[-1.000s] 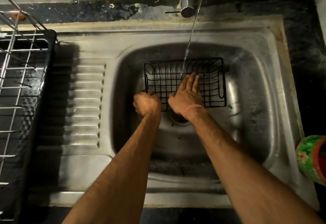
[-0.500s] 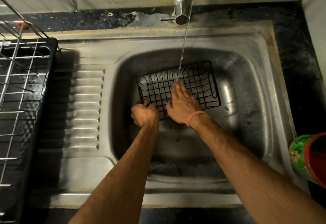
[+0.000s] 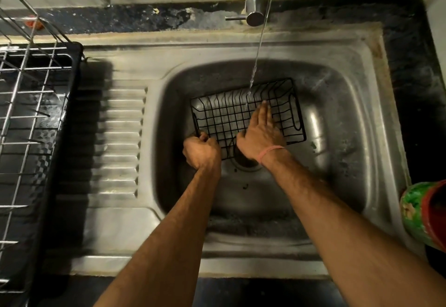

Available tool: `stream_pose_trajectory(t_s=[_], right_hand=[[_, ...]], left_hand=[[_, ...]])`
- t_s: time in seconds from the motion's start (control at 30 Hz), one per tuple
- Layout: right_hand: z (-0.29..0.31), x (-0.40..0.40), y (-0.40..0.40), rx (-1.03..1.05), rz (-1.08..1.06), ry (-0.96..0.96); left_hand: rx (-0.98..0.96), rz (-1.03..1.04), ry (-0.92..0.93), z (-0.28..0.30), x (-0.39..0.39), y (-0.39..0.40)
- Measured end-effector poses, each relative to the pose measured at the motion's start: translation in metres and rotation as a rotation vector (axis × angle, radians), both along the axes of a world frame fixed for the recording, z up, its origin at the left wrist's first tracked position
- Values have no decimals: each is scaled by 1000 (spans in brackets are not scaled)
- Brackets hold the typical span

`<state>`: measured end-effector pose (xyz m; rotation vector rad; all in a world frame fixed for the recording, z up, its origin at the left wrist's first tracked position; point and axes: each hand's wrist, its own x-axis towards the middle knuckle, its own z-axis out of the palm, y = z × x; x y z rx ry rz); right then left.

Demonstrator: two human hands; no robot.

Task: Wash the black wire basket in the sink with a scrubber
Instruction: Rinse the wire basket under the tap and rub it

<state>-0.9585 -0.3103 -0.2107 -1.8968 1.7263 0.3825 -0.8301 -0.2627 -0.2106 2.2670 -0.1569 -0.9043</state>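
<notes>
Steel sink (image 3: 357, 118), tap running: black wire basket (image 3: 226, 116) tilted mid-basin over the drain, left hand (image 3: 201, 153) gripping its near-left corner, right hand (image 3: 261, 132) flat, fingers together, rubbing the mesh; rinsing step, scrubber unseen, probably needed next.

Black wire basket (image 3: 231, 116) lies tilted in the steel sink (image 3: 342, 103); water stream hits its grid.

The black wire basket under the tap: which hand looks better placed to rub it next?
Probably the right hand. It lies flat on the black wire basket grid, fingers straight, beside the water stream. The left hand grips the basket's near-left corner, steadying it. No scrubber is visible.
</notes>
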Motion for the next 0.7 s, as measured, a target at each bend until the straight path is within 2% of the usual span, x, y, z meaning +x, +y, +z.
stream_pose_trajectory(t_s=[0.07,0.17,0.3,0.47,0.63,0.7], right_hand=[[0,21,5,32,-3,-17],[-3,38,15,28,122,-34],[-4,11,7,21,269,-53],[-2,22,18,20,196,-22],[5,22,23,49,329,-60],[7,9,23,23,321,-97]], left_hand=[[11,1,-27,0,-1,2],[26,11,-31,1,-1,4],[15,30,-27,2,-2,5],[-7,57,-41,5,-6,7],[-8,65,-65,5,-4,11],[5,100,-65,5,-5,11]])
